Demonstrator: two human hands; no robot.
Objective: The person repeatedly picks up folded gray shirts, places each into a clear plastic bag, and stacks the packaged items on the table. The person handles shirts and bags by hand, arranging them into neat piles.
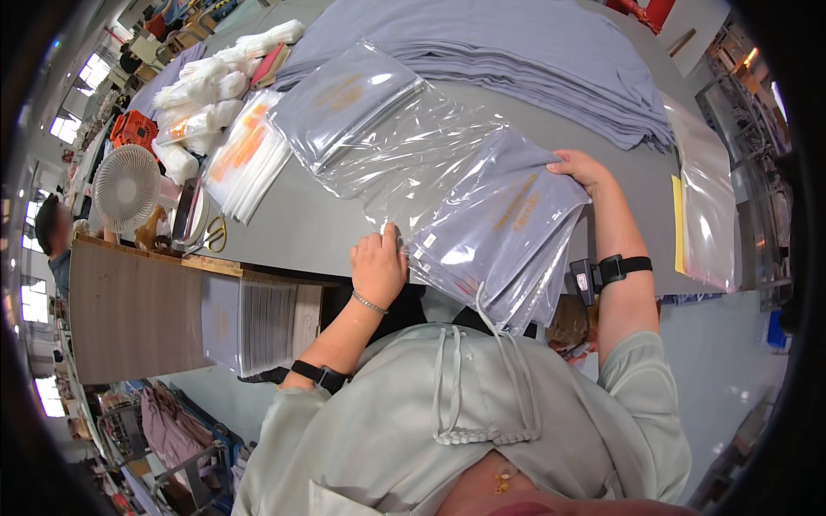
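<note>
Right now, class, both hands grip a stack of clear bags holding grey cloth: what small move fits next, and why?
Probably square the stack of clear plastic bags packed with grey cloth: the left hand and the right hand pinch opposite ends, and the bag edges look fanned and uneven.

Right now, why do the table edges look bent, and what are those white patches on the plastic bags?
Head view: a fisheye lens bows straight edges like the grey table toward a dark rim. The white patches are glare from overhead light on the clear bags and on the bagged stack that the left hand and right hand hold. The middle is sharp; the rim smears.
</note>
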